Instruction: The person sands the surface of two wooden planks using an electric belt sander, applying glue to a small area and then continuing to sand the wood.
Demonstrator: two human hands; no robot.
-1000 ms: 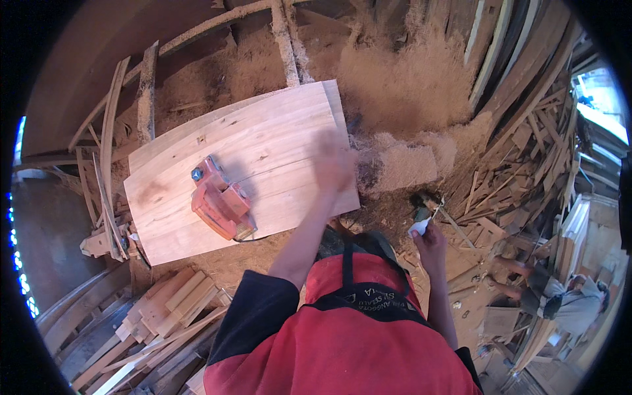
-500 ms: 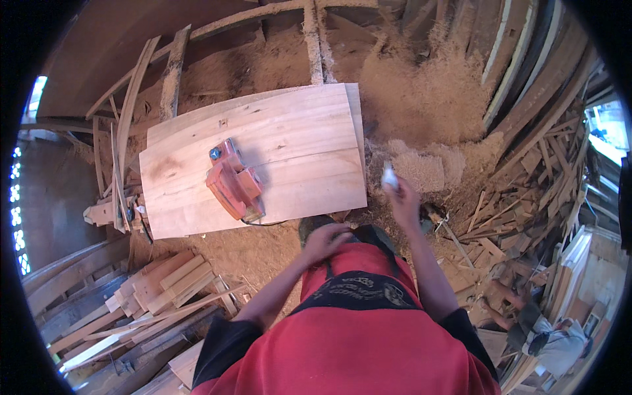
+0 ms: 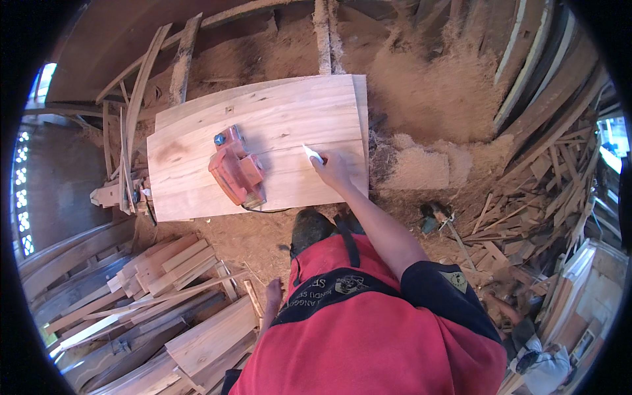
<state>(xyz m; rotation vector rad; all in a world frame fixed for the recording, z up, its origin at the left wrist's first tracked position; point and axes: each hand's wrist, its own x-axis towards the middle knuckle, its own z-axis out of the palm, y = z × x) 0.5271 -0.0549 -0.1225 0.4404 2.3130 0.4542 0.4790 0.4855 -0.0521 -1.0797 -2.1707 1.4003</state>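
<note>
The right hand [image 3: 332, 172] has its grip closed around a small white tapered object [image 3: 313, 155], pinched between thumb and fingers. The object is pale and smooth, narrowing to a point turned toward the far left; its exact kind is too small to tell. It is over the right half of a wooden panel [image 3: 296, 181], near a dark seam running to the right edge; whether the tip touches the wood I cannot tell.

The panel is pale and made of planks side by side, with streaked grain, small dark knots and a brown smudge near its left edge. Another board [image 3: 363, 118] peeks out under its right edge.

Left of the white object, a red power planer [image 3: 237, 170] with a blue knob stands on the panel, covering part of the planks; its black cord [image 3: 266, 211] passes over the near edge.

The left hand [image 3: 274, 291] hangs low beside the body, away from the panel; its grip cannot be made out.

Sawdust [image 3: 421, 166] heaps beyond the right edge, stacked boards [image 3: 174, 266] lie off the near left corner, and a co-worker [image 3: 543, 368] sits far to the right.
</note>
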